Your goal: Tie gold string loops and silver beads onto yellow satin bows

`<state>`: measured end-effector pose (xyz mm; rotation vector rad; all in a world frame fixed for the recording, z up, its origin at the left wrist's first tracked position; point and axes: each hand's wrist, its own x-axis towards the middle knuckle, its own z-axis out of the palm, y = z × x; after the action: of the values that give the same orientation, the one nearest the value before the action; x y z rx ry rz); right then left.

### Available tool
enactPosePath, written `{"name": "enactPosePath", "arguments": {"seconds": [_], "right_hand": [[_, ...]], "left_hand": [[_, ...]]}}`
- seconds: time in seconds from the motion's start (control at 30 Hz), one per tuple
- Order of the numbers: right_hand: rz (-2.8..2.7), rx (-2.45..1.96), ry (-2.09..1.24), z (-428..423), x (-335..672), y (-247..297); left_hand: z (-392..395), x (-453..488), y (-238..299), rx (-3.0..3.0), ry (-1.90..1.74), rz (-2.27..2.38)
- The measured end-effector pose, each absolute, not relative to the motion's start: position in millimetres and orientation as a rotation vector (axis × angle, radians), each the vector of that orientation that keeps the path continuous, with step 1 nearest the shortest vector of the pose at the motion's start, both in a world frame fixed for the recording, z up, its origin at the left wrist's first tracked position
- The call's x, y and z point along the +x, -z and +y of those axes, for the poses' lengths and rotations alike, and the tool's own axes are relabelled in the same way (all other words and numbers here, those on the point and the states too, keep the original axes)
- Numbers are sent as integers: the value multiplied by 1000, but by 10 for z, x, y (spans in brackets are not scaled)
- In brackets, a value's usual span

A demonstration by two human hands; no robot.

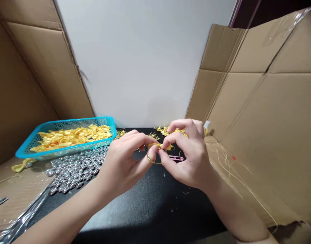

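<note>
My left hand [124, 162] and my right hand [188, 156] meet above the black table top [150, 203], fingers pinched together on a small yellow ribbon bow [155, 146]. A gold ring [150, 158] sits on a finger of my left hand. Behind my right hand lies a little heap of yellow bows and thread [168, 130]. A pink thread snip [176, 158] lies on the table just under my fingers.
A blue plastic basket [28, 149] filled with yellow bows stands at the left. In front of it spreads a pile of small silver metal pieces [74, 169]. Cardboard walls [259, 112] close in both sides; a white wall is behind. Yellow thread [236, 176] trails on the right cardboard.
</note>
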<state>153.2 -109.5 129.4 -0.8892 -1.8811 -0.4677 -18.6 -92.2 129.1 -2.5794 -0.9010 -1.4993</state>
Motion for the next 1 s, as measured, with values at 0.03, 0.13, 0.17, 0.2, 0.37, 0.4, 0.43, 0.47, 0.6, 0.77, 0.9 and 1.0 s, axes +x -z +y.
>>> {"name": "enactPosePath", "arguments": {"seconds": [0.03, 0.13, 0.17, 0.2, 0.37, 0.4, 0.43, 0.47, 0.6, 0.77, 0.9, 1.0], "right_hand": [[-1878, -892, 473, -1098, 1533, -1295], [-1876, -895, 483, -1101, 1535, -1294], [-1878, -894, 489, -1100, 1536, -1294], [-1881, -897, 495, -1098, 1537, -1293], [-1894, -925, 527, -1089, 1548, -1294], [-1892, -927, 529, -1089, 1550, -1294], [-1887, -924, 528, -1089, 1551, -1295], [-1883, -921, 523, -1090, 1552, -1296], [-1875, -921, 488, -1101, 1549, -1303], [-1863, -939, 500, -1106, 1542, -1310], [-1863, -952, 509, -1096, 1544, -1307], [-1869, -955, 492, -1088, 1547, -1305]], "left_hand": [[-929, -186, -1296, -2586, 1496, -899], [-952, -190, -1311, -2603, 1490, -893], [-959, -192, -1315, -2605, 1489, -891], [-966, -195, -1317, -2605, 1490, -889], [-983, -206, -1306, -2622, 1488, -865], [-981, -207, -1303, -2622, 1489, -861], [-977, -207, -1300, -2619, 1490, -860], [-973, -205, -1298, -2610, 1495, -864], [-958, -196, -1299, -2561, 1507, -905], [-960, -183, -1307, -2531, 1515, -921], [-962, -183, -1309, -2518, 1532, -923], [-967, -188, -1310, -2514, 1526, -941]]}}
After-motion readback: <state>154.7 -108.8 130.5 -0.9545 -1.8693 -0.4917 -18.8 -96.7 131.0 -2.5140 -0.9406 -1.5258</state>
